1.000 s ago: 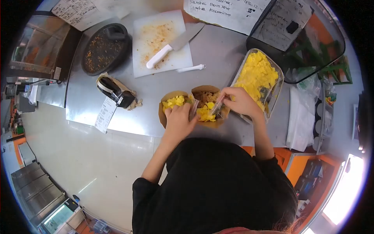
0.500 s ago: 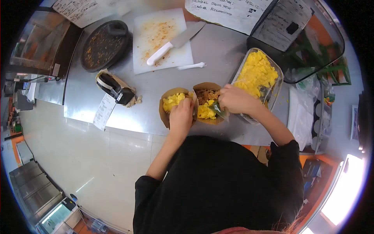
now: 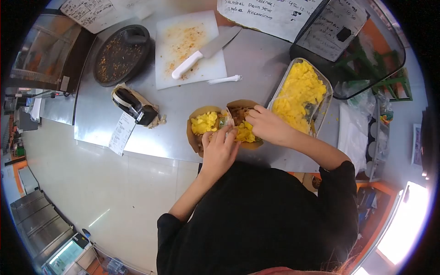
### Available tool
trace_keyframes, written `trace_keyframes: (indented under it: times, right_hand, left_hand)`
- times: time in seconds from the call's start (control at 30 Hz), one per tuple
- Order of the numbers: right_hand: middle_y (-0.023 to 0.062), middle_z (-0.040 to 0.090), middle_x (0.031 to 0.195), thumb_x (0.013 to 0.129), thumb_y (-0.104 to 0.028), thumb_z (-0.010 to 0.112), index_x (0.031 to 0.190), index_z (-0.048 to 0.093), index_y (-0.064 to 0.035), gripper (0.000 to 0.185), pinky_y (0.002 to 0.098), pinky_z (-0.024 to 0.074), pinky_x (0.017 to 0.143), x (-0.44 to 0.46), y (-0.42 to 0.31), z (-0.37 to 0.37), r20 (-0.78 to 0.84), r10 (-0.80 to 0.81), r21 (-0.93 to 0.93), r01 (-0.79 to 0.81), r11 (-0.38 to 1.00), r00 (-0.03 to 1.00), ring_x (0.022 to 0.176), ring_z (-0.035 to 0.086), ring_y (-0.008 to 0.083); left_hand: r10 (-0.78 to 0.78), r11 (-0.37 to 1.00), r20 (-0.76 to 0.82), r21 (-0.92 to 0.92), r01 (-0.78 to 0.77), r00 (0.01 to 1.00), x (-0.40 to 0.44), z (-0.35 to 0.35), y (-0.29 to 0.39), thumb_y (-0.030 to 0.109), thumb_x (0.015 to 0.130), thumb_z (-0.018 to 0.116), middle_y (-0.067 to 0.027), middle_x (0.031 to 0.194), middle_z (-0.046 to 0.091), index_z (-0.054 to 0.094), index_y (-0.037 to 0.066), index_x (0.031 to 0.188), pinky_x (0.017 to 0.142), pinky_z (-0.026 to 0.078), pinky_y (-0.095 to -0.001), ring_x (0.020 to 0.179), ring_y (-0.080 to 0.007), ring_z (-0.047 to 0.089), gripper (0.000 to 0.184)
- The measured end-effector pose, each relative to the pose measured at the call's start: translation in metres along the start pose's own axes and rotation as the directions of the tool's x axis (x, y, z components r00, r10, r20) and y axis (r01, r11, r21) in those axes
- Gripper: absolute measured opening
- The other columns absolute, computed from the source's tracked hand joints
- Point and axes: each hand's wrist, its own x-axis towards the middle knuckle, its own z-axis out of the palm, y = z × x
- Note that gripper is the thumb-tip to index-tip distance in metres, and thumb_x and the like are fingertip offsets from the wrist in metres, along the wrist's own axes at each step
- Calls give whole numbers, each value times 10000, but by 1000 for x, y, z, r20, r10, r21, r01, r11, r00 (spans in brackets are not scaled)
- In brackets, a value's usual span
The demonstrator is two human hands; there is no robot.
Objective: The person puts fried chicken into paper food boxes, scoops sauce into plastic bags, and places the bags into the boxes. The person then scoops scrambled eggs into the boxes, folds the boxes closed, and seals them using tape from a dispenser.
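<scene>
Two brown paper food boxes, a left one (image 3: 193, 136) and a right one (image 3: 243, 103), stand open side by side at the counter's near edge. Both contain yellow scrambled egg (image 3: 204, 122) and brown minced food. A small clear packet with green in it (image 3: 223, 121) rests against the left box's inner right side. My left hand (image 3: 220, 149) grips the adjoining near rims, with bent fingers over the right box's left wall. Inside the right box, the fingers of my right hand (image 3: 270, 125) are pinched together at the far right; what they hold is hidden.
A clear tray of scrambled egg (image 3: 300, 89) sits beyond my right hand. Farther back lie a cutting board (image 3: 172, 32), a knife (image 3: 206, 51) and thin white sticks (image 3: 225, 79). A tape dispenser (image 3: 135, 107) and dark round dish (image 3: 121, 55) stand left.
My left hand has moved right and nearer, uncovering the packet in the left box. My right hand has shifted slightly left, and the green packet seen at its fingers is now hidden.
</scene>
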Motion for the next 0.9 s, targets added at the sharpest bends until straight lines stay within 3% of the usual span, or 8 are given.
trace_keyframes:
  times: [0.13,0.23,0.37,0.47,0.57,0.73,0.83,0.9]
  right_hand:
    - [-7,520,696,648,-125,544,622,603,-106,68,272,371,781,-1,-5,18,-93,17,15,-16,1000,995,772,499,154]
    - [-2,517,697,656,-128,539,646,579,-105,47,280,387,739,-8,-8,29,-276,129,229,-66,971,952,756,500,157]
    - [4,514,696,667,-125,535,663,563,-108,33,282,397,719,-18,-15,32,-213,164,241,-111,964,963,740,504,155]
    - [1,521,703,671,-126,538,714,601,-101,80,277,398,732,-21,-18,33,-159,171,243,-129,961,972,748,509,151]
    - [0,529,731,685,-129,547,816,642,-86,167,279,387,788,-24,-18,35,-59,161,261,-140,955,985,779,512,150]
    - [45,528,868,725,-143,562,934,652,-66,240,309,345,886,-24,-30,21,2,208,159,-206,966,978,883,500,178]
    - [81,513,974,733,-157,591,980,623,-51,270,351,350,886,-24,-30,13,-1,256,276,-246,929,967,953,481,212]
    - [99,509,1005,736,-155,615,1015,595,-41,303,359,379,860,-27,-20,-8,-84,443,499,-347,794,893,942,498,229]
  left_hand:
    - [-11,999,15,-51,12,1000,-4,8,-5,158,778,603,-157,1144,521,476,32,1104,876,328,-401,1011,-249,522,373]
    - [8,993,22,-114,-6,1000,-8,12,-8,136,787,585,-207,1164,502,430,0,1143,880,353,-407,1027,-278,513,412]
    - [26,988,30,-152,-21,999,-7,11,-7,89,779,581,-226,1149,489,398,-33,1145,886,377,-409,1037,-315,495,427]
    - [-119,931,45,-343,128,992,-9,12,-5,61,763,596,-212,1098,490,408,-37,1101,882,383,-419,1021,-342,487,399]
    - [-220,890,82,-392,234,972,-11,12,-3,39,751,606,-202,1041,486,412,-39,1060,883,392,-424,992,-359,488,374]
    - [-63,981,61,-177,73,996,-5,12,-4,72,766,602,-178,1027,503,423,-31,1049,937,345,-450,982,-322,499,350]
    - [-45,998,23,-53,46,999,-6,10,-7,95,776,596,-131,1008,533,472,8,1022,953,313,-457,970,-281,513,289]
    - [-62,998,-12,-27,62,998,-6,6,-12,109,780,595,-97,993,550,510,40,992,947,304,-450,960,-254,522,239]
